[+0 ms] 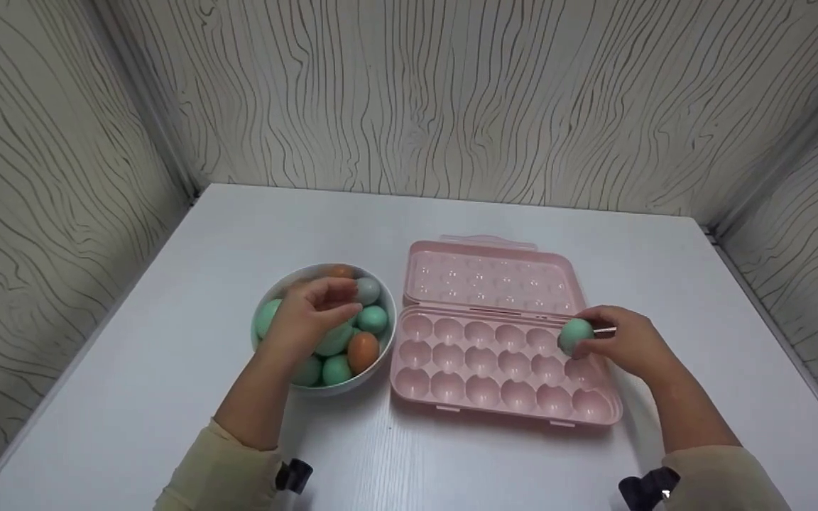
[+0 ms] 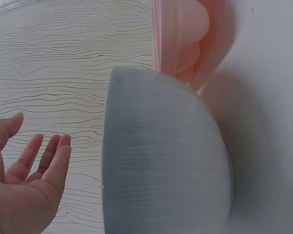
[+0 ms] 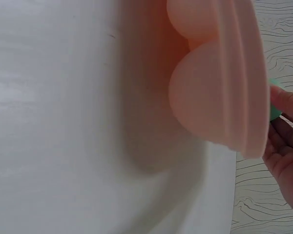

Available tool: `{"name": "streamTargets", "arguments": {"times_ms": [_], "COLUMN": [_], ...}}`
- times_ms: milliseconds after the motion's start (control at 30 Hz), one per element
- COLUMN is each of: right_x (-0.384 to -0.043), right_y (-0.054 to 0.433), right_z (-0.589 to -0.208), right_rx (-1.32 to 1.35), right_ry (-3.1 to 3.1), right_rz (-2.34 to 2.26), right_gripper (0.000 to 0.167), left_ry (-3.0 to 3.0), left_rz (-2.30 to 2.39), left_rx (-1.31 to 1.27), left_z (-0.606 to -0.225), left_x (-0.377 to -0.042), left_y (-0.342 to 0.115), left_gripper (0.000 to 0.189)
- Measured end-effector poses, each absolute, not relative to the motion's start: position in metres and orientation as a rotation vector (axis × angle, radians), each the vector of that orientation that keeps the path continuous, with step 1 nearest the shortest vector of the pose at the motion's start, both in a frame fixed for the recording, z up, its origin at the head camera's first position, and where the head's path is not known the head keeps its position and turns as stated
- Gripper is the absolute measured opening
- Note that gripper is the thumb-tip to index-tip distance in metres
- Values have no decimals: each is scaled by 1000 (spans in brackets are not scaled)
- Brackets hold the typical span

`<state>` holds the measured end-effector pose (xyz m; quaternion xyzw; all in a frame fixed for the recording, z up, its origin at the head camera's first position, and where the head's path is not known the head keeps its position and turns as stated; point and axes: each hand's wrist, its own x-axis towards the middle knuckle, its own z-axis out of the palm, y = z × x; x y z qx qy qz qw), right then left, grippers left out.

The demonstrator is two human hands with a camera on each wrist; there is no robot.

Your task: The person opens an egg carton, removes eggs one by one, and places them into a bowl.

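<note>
My left hand [image 1: 304,318] hovers above a white bowl [image 1: 334,390] of green, brown and pale eggs. Its fingers are loosely bent with thumb apart, and the left wrist view shows nothing held in this hand [image 2: 31,192] beside the bowl's outer wall [image 2: 161,156]. Between thumb and fingers my right hand [image 1: 629,342] pinches a green egg [image 1: 574,337] over the right end of a pink egg carton [image 1: 398,369], near its back row. In the right wrist view the carton's side [image 3: 205,92] hides most of that egg [image 3: 275,113]. The carton's visible cups hold no eggs.
The carton's lid [image 1: 491,275] lies folded open towards the back. Bowl and carton stand side by side on a white table [image 1: 522,461]. Wood-patterned panels [image 1: 416,106] rise behind and at both sides. Dark straps or mounts [image 1: 294,475] sit at the wrists.
</note>
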<state>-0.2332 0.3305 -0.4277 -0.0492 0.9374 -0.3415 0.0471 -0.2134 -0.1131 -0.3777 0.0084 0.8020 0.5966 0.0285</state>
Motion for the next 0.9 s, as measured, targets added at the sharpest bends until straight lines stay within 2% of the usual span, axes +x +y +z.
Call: {"name": "streamTargets", "arguments": {"times_ms": [267,900], "right_x": [-231,-224], "right_y": [314,232], "right_z": [-408,-360], "right_rx": [-170,-483], "right_ry": [2817,2687], "right_rz": [-1083,-1291], "right_gripper": [44,33], "left_ry": [2442,2253], "left_rz": [1825,1865], "left_rx": [16,345], "left_z": [-382,-389], "left_x": [-215,-214], "left_y": [-101,-42], "left_gripper": [38,42]}}
